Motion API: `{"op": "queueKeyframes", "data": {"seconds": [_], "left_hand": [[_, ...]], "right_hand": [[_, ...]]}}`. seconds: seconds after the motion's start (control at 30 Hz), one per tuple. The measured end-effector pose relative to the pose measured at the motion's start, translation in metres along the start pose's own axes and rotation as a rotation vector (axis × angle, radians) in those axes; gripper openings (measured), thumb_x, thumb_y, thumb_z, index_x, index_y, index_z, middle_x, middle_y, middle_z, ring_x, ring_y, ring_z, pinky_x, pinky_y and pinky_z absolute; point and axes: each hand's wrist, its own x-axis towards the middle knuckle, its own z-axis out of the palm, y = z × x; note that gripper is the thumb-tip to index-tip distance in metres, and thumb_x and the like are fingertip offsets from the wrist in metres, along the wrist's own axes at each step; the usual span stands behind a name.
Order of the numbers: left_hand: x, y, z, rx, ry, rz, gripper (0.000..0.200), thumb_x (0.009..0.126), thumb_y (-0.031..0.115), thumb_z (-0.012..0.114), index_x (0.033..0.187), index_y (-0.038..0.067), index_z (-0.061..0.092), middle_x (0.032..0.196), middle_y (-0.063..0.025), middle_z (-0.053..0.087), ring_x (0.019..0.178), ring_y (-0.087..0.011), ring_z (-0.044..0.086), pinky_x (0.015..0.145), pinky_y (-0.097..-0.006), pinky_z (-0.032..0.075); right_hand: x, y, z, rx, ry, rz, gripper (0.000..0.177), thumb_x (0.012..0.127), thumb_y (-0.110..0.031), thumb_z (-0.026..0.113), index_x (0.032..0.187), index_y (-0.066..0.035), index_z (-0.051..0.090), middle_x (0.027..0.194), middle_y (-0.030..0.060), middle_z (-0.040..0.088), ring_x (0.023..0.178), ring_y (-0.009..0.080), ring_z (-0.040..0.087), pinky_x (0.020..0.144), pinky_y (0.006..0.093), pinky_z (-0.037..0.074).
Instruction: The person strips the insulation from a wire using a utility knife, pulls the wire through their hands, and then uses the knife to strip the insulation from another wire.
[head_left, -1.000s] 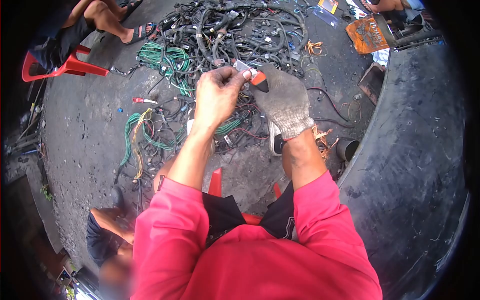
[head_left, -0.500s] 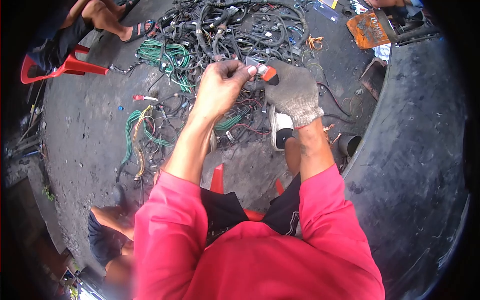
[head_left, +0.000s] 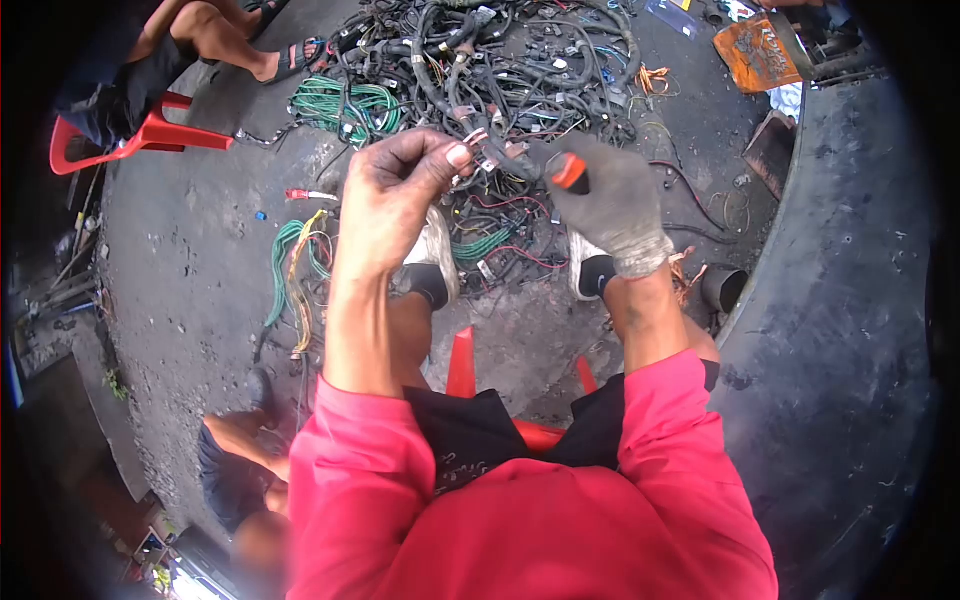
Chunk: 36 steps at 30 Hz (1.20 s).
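Note:
My bare left hand, smudged dark, pinches a small piece with pale, coppery ends between thumb and fingertip; its exact kind is too small to tell. To its right, my right hand wears a grey knitted glove. Its fingers are wrapped round a tool with an orange-and-black handle; the working end cannot be made out. The two hands are apart, held above a large heap of black wiring harnesses on the ground. A bundle of green wires lies at the heap's left side.
On the left a person's legs show beside a red plastic chair. Another person is at lower left. A dark, curved panel fills the right. An orange container stands at upper right. Green and yellow wires lie left of my arm.
My hands have moved apart: the left has gone left and slightly down, the right a little right with the orange-and-black tool. The camera view has shifted slightly.

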Motion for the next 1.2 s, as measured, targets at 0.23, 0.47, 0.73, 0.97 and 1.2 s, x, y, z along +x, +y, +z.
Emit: {"op": "queueKeyframes", "data": {"seconds": [0.23, 0.47, 0.73, 0.97, 1.2], "left_hand": [[0.0, -0.001, 0.004, 0.034, -0.034, -0.028, 0.014, 0.086, 0.012, 0.069, 0.085, -0.002, 0.069, 0.074, 0.001, 0.063, 0.067, -0.0053, 0.052, 0.061, -0.0217, 0.041], [0.002, -0.011, 0.009, 0.192, -0.038, 0.009, 0.012, 0.082, 0.011, 0.073, 0.084, -0.002, 0.071, 0.074, -0.0005, 0.065, 0.068, -0.0063, 0.054, 0.063, -0.0216, 0.042], [0.004, -0.013, 0.029, 0.165, -0.167, 0.065, 0.013, 0.083, 0.01, 0.071, 0.089, -0.001, 0.071, 0.079, -0.0021, 0.066, 0.071, -0.0081, 0.056, 0.067, -0.024, 0.045], [0.01, -0.01, 0.035, 0.011, -0.106, -0.024, 0.019, 0.087, 0.007, 0.066, 0.102, -0.002, 0.07, 0.085, -0.0039, 0.067, 0.078, -0.0093, 0.057, 0.073, -0.0233, 0.045], [0.015, -0.007, 0.049, -0.094, -0.141, -0.022, 0.018, 0.084, 0.009, 0.069, 0.099, 0.0, 0.07, 0.083, -0.0029, 0.067, 0.074, -0.0076, 0.059, 0.068, -0.021, 0.046]], "right_hand": [[-0.008, -0.006, 0.017, -0.007, -0.057, -0.088, 0.024, 0.073, -0.015, 0.07, 0.097, -0.012, 0.068, 0.074, 0.013, 0.065, 0.066, 0.0298, 0.065, 0.058, 0.0373, 0.05], [-0.006, -0.023, 0.009, 1.104, -0.272, 0.557, 0.025, 0.081, -0.02, 0.07, 0.098, -0.003, 0.066, 0.065, -0.0018, 0.057, 0.054, 0.0051, 0.051, 0.046, 0.0231, 0.038], [-0.012, -0.013, -0.001, 1.196, -0.294, 0.541, 0.019, 0.078, -0.02, 0.071, 0.089, -0.005, 0.067, 0.062, -0.0022, 0.056, 0.048, 0.0057, 0.049, 0.043, 0.0211, 0.034], [-0.002, -0.001, -0.01, 0.952, 0.098, 0.437, 0.032, 0.076, -0.014, 0.072, 0.106, -0.003, 0.063, 0.076, 0.0013, 0.065, 0.049, 0.005, 0.051, 0.043, 0.0201, 0.036], [-0.006, -0.014, -0.017, 1.237, -0.073, 0.485, 0.038, 0.076, -0.008, 0.073, 0.111, -0.002, 0.059, 0.087, 0.005, 0.066, 0.053, 0.006, 0.054, 0.043, 0.0207, 0.038]]}}
